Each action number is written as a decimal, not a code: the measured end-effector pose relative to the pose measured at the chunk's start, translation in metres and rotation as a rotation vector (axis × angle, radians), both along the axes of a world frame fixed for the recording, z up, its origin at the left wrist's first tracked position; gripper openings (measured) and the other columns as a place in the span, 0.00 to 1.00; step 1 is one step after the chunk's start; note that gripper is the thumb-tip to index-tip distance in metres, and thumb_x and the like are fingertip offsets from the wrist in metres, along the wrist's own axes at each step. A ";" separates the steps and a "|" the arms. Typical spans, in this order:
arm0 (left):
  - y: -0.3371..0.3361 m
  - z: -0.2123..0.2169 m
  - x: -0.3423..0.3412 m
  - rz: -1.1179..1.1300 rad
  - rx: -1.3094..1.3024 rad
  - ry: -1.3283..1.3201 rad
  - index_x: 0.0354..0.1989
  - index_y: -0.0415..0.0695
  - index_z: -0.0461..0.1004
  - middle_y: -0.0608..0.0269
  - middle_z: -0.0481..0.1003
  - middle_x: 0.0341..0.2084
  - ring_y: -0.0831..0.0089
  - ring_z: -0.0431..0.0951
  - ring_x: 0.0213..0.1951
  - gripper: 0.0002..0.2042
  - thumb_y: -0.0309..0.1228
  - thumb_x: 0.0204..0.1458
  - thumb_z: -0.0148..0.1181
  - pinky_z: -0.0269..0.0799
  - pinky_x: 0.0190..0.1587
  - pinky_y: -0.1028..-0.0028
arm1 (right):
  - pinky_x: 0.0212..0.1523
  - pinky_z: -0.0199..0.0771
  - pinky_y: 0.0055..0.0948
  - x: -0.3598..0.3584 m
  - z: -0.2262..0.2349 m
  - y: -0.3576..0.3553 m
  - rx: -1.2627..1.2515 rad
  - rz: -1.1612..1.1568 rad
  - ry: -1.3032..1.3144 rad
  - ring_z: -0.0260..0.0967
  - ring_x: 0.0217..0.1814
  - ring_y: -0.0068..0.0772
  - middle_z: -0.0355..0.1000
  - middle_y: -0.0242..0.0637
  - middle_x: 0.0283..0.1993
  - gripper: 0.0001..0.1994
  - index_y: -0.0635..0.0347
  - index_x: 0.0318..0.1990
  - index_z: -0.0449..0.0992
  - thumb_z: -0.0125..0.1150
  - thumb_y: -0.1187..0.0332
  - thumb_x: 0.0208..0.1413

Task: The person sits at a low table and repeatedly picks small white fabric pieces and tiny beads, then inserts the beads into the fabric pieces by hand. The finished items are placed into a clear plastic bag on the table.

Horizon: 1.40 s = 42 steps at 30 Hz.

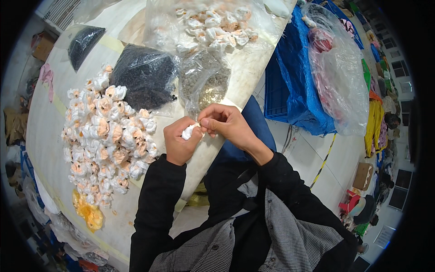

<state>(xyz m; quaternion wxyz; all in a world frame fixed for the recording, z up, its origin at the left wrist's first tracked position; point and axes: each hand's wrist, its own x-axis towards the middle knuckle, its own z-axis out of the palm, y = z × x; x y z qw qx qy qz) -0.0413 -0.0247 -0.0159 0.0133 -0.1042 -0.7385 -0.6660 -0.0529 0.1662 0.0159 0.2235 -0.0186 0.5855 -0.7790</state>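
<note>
My left hand (178,143) is closed around a small white fabric flower (188,132), whose petals stick out between thumb and fingers. Against it, my right hand (230,128) pinches with thumb and forefinger; whatever lies between those fingertips is too small to make out. Both hands meet over the table's edge. To their left spreads a large heap of white and peach fabric flowers (103,131). Just beyond the hands lies a clear bag of small beige and gold pieces (206,79), beside a clear bag of black bead-like pieces (146,75).
More flowers (222,27) lie on clear plastic at the far side of the table (120,220). A yellow, glossy lump (88,212) sits below the heap. Right of the table stands a blue crate (276,97) with blue sheeting and a plastic bag (344,86).
</note>
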 end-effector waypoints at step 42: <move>0.006 -0.005 0.001 -0.057 -0.285 0.197 0.33 0.37 0.79 0.55 0.76 0.25 0.61 0.78 0.27 0.04 0.25 0.54 0.64 0.72 0.32 0.68 | 0.33 0.72 0.36 -0.001 0.009 0.011 0.623 0.154 0.589 0.73 0.29 0.42 0.75 0.44 0.29 0.07 0.64 0.39 0.73 0.64 0.71 0.63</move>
